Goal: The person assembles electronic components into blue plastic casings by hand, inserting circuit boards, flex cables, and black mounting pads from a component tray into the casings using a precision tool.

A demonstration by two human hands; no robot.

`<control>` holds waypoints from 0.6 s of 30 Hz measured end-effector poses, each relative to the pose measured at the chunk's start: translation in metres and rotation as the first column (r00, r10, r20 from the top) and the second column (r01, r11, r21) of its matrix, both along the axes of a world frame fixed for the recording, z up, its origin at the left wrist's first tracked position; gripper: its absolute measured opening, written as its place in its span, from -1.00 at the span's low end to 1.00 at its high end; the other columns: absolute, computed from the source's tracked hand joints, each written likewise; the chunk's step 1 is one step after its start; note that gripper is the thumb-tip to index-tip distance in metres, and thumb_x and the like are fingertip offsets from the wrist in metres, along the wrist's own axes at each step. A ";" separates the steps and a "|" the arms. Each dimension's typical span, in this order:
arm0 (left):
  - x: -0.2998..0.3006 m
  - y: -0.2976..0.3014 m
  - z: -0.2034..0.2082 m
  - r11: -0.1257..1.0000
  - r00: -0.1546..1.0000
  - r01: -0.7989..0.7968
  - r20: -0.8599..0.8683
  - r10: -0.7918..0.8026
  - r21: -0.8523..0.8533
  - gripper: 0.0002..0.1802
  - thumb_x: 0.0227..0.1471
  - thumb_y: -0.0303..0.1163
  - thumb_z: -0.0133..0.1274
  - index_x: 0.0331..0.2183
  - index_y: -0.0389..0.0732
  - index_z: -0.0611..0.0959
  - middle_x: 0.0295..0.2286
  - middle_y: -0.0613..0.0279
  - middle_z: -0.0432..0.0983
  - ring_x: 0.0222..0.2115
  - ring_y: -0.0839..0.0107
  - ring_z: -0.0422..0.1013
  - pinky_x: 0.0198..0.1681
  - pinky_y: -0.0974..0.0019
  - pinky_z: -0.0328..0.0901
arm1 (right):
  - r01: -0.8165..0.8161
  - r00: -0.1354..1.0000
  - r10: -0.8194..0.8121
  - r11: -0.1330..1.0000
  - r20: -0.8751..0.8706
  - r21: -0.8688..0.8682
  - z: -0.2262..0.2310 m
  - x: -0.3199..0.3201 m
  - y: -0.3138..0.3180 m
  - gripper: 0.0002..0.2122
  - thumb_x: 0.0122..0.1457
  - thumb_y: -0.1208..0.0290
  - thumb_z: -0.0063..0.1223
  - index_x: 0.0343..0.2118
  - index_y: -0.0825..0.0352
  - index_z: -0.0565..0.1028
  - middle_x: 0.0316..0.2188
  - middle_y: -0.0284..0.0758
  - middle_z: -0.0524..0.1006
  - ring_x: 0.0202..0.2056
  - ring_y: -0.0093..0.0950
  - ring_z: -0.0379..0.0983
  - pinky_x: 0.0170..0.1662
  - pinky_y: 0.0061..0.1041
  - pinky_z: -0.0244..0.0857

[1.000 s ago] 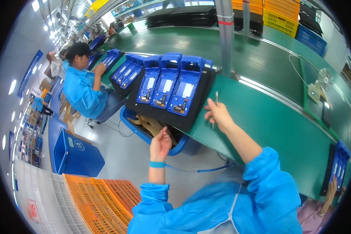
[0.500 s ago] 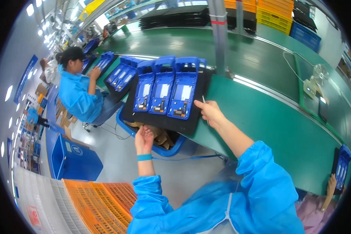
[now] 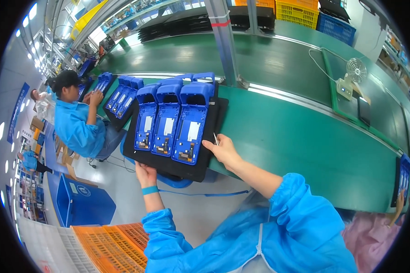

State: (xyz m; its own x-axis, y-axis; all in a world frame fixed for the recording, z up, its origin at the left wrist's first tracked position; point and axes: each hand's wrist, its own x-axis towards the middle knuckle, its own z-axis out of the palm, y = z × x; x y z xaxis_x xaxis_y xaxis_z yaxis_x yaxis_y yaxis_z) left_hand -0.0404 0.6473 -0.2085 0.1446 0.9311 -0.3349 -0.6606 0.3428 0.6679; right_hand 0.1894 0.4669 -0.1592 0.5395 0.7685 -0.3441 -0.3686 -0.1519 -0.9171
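My left hand (image 3: 146, 174) grips the near left edge of a black foam tray (image 3: 164, 164), its fingers partly hidden beneath it. Three blue plastic device housings (image 3: 189, 129) lie side by side on the tray, each with a white label and a small brown-and-black ribbon circuit near its lower end. At the tray's right edge, my right hand (image 3: 224, 152) pinches a thin, pale pointed tool (image 3: 216, 139), perhaps tweezers. The right thumb is close to or on the tray edge. Under and behind this tray shows another black tray (image 3: 222, 113) with blue housings (image 3: 204, 77).
A green workbench (image 3: 278, 123) runs along a conveyor. To the left a co-worker (image 3: 77, 113) handles similar housings. A metal post (image 3: 222, 45) rises behind the trays. A small fan (image 3: 356, 70) stands far right; a blue bin (image 3: 84, 200) and orange crates (image 3: 111, 245) are lower left.
The tray of housings has been lifted and tilted toward me, uncovering another behind it. My left hand has closed on its edge, and my right hand has come to its right side.
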 end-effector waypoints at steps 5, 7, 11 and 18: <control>-0.001 0.005 -0.007 0.999 1.000 0.002 -0.023 -0.002 0.034 -0.58 0.14 -0.16 -0.36 -0.13 -0.24 0.40 -0.16 0.17 0.38 -0.13 0.27 0.29 -0.03 0.15 0.20 | 0.216 0.542 -0.118 0.977 0.832 -0.002 -0.006 0.001 0.008 -0.59 -0.12 0.19 0.15 -0.41 0.54 0.43 -0.52 -0.10 0.48 -0.36 -0.11 0.43 -0.25 -0.33 0.27; 0.003 0.003 -0.010 0.999 0.999 -0.007 -0.040 0.008 0.043 -0.55 0.15 -0.11 -0.38 -0.12 -0.23 0.39 -0.15 0.17 0.37 -0.13 0.28 0.29 -0.04 0.17 0.21 | 0.214 0.622 -0.131 0.977 0.772 -0.007 -0.008 0.011 0.017 -0.61 -0.14 0.22 0.16 -0.44 0.53 0.43 -0.58 -0.14 0.46 -0.46 -0.20 0.42 -0.37 -0.37 0.27; 0.004 0.003 -0.014 0.999 0.996 -0.022 -0.080 0.025 0.037 -0.52 0.15 -0.08 -0.41 -0.10 -0.22 0.37 -0.12 0.16 0.34 -0.10 0.25 0.27 -0.03 0.15 0.19 | 0.002 0.979 0.049 0.968 0.200 -0.250 0.020 0.035 0.022 -0.71 -0.17 0.32 0.19 -0.54 0.48 0.43 -0.73 -0.33 0.34 -0.75 -0.54 0.20 -0.72 -0.57 0.03; 0.014 -0.002 0.001 0.995 0.997 -0.017 -0.079 0.025 0.102 -0.41 0.14 0.00 -0.49 -0.01 -0.26 0.28 -0.06 0.12 0.28 -0.03 0.20 0.20 0.03 0.18 0.13 | -0.163 0.987 0.163 0.987 0.000 -0.011 0.005 0.009 0.011 -0.76 -0.14 0.42 0.18 -0.48 0.51 0.47 -0.58 -0.29 0.46 -0.59 -0.55 0.31 -0.56 -0.54 0.17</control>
